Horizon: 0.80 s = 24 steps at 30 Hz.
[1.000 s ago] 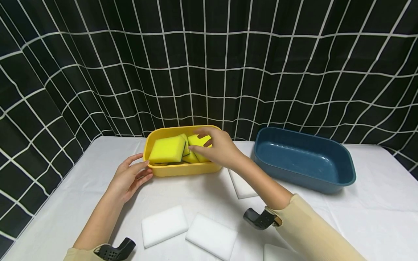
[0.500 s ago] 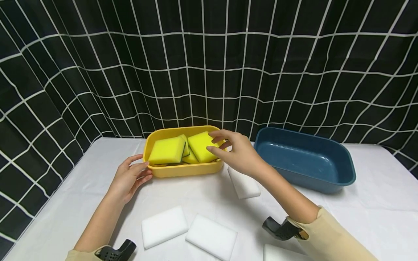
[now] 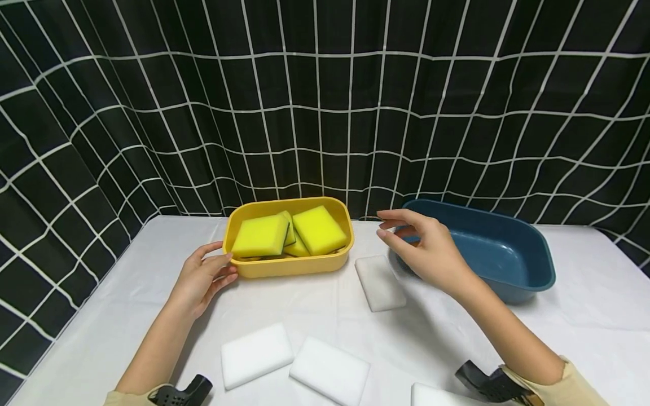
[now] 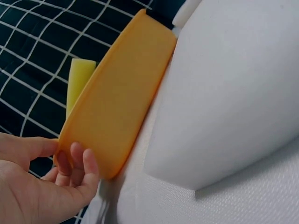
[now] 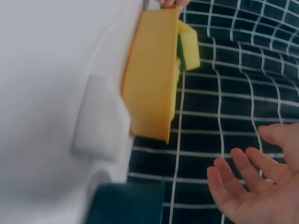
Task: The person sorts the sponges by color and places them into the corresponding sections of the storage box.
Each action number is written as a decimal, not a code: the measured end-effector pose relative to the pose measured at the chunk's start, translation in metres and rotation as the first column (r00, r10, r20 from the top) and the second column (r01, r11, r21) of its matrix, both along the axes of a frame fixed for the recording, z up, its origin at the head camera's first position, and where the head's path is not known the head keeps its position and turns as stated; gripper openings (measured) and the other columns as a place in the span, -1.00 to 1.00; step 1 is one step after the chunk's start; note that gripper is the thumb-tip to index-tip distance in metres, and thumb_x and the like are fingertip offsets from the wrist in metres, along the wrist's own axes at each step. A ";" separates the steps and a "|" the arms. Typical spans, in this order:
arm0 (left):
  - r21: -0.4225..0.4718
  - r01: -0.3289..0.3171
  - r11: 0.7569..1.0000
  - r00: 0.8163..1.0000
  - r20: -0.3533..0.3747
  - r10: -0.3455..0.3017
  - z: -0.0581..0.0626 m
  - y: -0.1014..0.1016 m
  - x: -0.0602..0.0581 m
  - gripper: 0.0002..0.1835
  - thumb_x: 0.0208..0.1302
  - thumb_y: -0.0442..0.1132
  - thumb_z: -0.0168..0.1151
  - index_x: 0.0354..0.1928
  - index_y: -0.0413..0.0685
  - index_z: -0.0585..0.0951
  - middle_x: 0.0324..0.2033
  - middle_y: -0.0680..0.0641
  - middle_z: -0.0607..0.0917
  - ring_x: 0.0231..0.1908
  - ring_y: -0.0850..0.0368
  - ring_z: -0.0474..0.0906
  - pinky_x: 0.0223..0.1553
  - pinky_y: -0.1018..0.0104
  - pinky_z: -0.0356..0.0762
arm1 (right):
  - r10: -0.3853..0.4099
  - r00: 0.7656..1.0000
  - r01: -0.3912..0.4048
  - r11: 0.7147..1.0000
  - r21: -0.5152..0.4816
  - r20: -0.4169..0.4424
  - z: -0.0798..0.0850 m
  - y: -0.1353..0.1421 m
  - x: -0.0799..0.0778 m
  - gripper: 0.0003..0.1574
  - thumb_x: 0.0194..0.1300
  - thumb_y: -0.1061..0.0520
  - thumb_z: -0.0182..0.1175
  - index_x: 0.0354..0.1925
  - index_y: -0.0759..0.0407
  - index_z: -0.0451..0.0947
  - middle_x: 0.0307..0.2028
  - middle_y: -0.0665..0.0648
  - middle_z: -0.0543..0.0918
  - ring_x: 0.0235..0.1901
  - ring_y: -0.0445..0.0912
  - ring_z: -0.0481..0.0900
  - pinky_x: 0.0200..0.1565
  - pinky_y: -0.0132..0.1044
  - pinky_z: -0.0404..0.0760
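My left hand (image 3: 203,279) holds the left end of a yellow plastic bin (image 3: 289,265), its thumb at the rim and its fingers against the outer wall. Several yellow sponges with dark undersides, among them a front-left sponge (image 3: 260,235) and a right sponge (image 3: 319,230), lie heaped inside the bin. My right hand (image 3: 431,248) hovers over the left end of a dark blue bin (image 3: 545,270), fingers loosely bent and holding nothing. In the right wrist view the right hand (image 5: 261,186) also shows bare, apart from the yellow bin (image 5: 149,70).
A white sponge block (image 3: 381,283) lies between the two bins. Closer to me are a left white block (image 3: 256,355), a middle white block (image 3: 330,371) and a partly cut-off white block (image 3: 437,396). A black gridded curtain (image 3: 325,101) hangs behind the white-covered table (image 3: 167,248).
My right hand has moved right, from over the sponges in the yellow bin to above the blue bin's left end. The left hand has stayed at the yellow bin.
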<state>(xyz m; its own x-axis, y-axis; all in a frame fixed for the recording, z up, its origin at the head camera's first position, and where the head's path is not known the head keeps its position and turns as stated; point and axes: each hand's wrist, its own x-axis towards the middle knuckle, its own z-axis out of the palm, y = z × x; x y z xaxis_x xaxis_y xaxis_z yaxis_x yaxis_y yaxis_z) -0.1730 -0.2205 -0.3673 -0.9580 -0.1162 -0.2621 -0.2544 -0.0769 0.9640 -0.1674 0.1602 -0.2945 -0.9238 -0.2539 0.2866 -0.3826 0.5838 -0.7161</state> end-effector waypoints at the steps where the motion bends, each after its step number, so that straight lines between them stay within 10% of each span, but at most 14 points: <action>1: 0.003 0.001 1.000 1.000 -0.001 -0.001 0.000 0.000 0.000 -0.31 0.59 -0.33 0.15 0.62 -0.18 0.12 -0.15 -0.02 0.64 -0.30 0.26 0.67 -0.17 0.49 0.74 | -0.014 1.000 0.014 1.000 -0.001 -0.003 -0.001 0.005 0.002 -0.51 0.58 0.06 0.23 0.36 0.19 0.57 0.08 0.24 0.75 0.04 0.17 0.74 0.06 0.06 0.71; 9: -0.001 0.005 1.000 1.000 -0.006 -0.005 0.000 0.000 0.000 -0.32 0.60 -0.32 0.14 0.61 -0.19 0.12 -0.14 -0.01 0.63 -0.29 0.26 0.67 -0.16 0.49 0.74 | -0.103 0.994 0.103 0.995 -0.012 -0.040 -0.011 0.044 0.011 -0.51 0.60 0.02 0.20 0.37 0.14 0.58 0.09 0.23 0.75 0.07 0.17 0.73 -0.14 -0.51 0.60; 17: -0.001 0.001 1.000 1.000 -0.005 -0.001 0.000 0.001 0.000 -0.32 0.60 -0.31 0.14 0.61 -0.18 0.12 -0.09 -0.05 0.61 -0.29 0.26 0.67 -0.16 0.48 0.74 | -0.150 0.985 0.146 0.988 -0.048 -0.080 -0.018 0.066 0.017 -0.54 0.57 0.10 0.24 0.34 0.18 0.60 0.06 0.24 0.75 -0.15 -0.52 0.62 -0.19 -0.62 0.61; 24: -0.015 -0.004 1.000 1.000 0.003 0.004 0.001 0.001 0.000 -0.33 0.60 -0.31 0.13 0.61 -0.18 0.13 -0.06 -0.08 0.62 -0.29 0.26 0.68 -0.15 0.49 0.74 | -0.189 0.979 0.182 0.980 -0.084 -0.083 -0.024 0.083 0.022 -0.54 0.58 0.06 0.24 0.33 0.19 0.60 -0.13 -0.39 0.67 -0.17 -0.51 0.68 -0.19 -0.62 0.66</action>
